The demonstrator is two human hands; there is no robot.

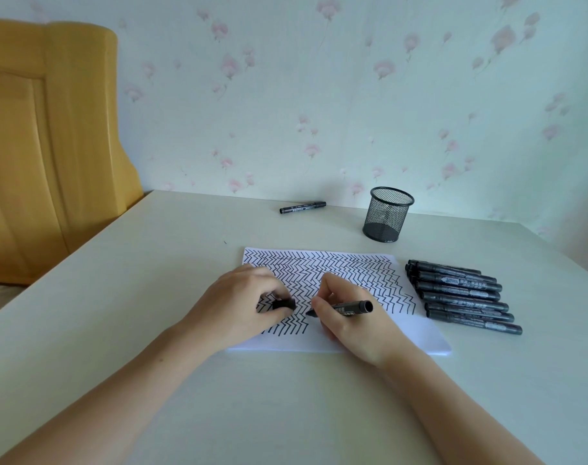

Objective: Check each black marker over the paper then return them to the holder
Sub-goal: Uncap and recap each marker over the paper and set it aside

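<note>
The marker (348, 307) in test lies across the right hand (349, 317), pinched near its tip, with the bare nib low over the near part of the paper (416, 333), just at the last zigzag row. The left hand (234, 305) rests on the sheet and grips the cap (283, 304) between curled fingers.

Risks from here, as I judge them: the left hand sits on inked lines, so if they are fresh it may smear them or pick up ink. If that hand lifts while the nib drags, the sheet could slide on the smooth tabletop (152, 280). Recapping is a small-target move; a miss would mark the fingers, and a loose cap would let the marker dry out.

The pile of markers (460, 295) lies just right of the paper, and a careless reach could roll them off the right edge. The mesh holder (388, 214), far and right of centre, looks empty and light; a marker dropped in at a slant could tip it. One marker (302, 207) lies alone to the holder's left, easy to overlook.
</note>
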